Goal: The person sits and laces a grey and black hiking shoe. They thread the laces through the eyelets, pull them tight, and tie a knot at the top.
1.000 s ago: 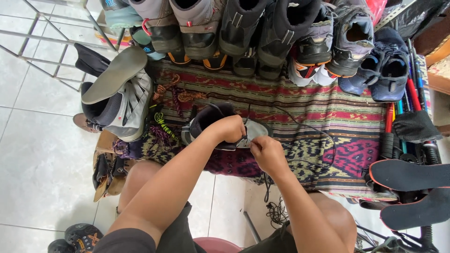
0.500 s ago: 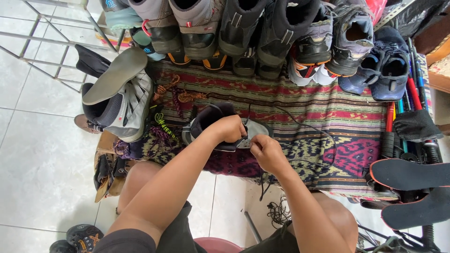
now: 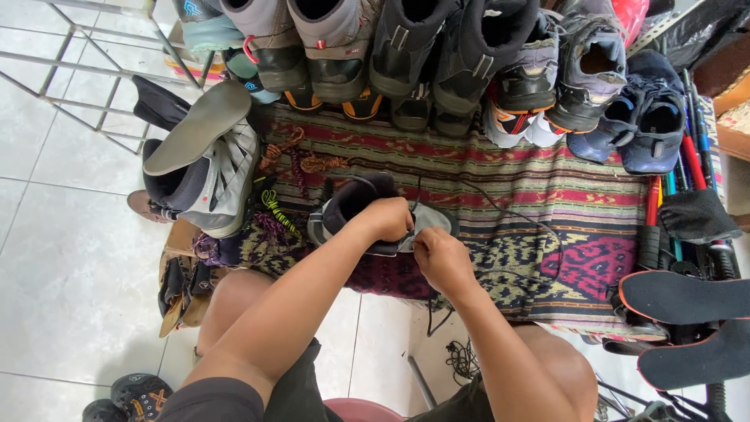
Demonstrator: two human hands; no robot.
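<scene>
A grey and black shoe (image 3: 351, 207) lies on its side on a striped woven cloth (image 3: 547, 195) in front of me. My left hand (image 3: 388, 219) is closed on the shoe's upper near its opening. Close beside it, my right hand (image 3: 439, 258) pinches something small at the shoe's grey toe end; what it pinches is hidden by the fingers. A thin black lace (image 3: 539, 234) loops from the shoe across the cloth to the right. My bare knees sit below the table edge.
A row of boots and shoes (image 3: 437, 55) lines the far edge. A grey shoe with an insole (image 3: 207, 164) lies at left beside coloured laces (image 3: 281, 215). Black insoles (image 3: 687, 312), a dark glove (image 3: 695, 215) and pens are at right. A metal rack (image 3: 86, 70) stands on white tiles.
Both hands stay on the shoe with only slight shifts of the fingers. The shoe and everything else on the cloth have kept their places.
</scene>
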